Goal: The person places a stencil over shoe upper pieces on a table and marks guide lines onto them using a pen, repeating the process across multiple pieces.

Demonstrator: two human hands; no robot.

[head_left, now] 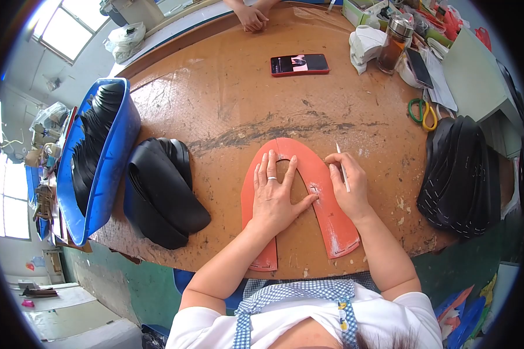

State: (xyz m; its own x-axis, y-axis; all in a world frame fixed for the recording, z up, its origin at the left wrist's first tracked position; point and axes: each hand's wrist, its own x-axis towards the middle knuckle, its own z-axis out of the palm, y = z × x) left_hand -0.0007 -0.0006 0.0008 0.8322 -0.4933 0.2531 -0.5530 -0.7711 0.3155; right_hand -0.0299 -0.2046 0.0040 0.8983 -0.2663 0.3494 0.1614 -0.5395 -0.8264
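A red-orange, U-shaped template [333, 224] lies flat on the brown table, its curved end away from me and its two legs toward me. White smudges and a small slot mark its right leg. My left hand [275, 200] is spread open on the template, with fingers across its curve and left leg and the thumb reaching to the right leg. Beside the right leg, my right hand [353, 189] is closed around a thin, pale marking pen [346, 179]. The pen's upper end points away from me; its lower end is partly hidden by the hand.
Stacked black shoe-upper pieces [163, 192] lie left, beside a blue bin [119, 157] of black pieces. Another black stack [457, 180] is at right, near scissors [428, 116]. A phone [300, 64], a tea bottle [393, 46] and another person's hands [251, 16] are farther back.
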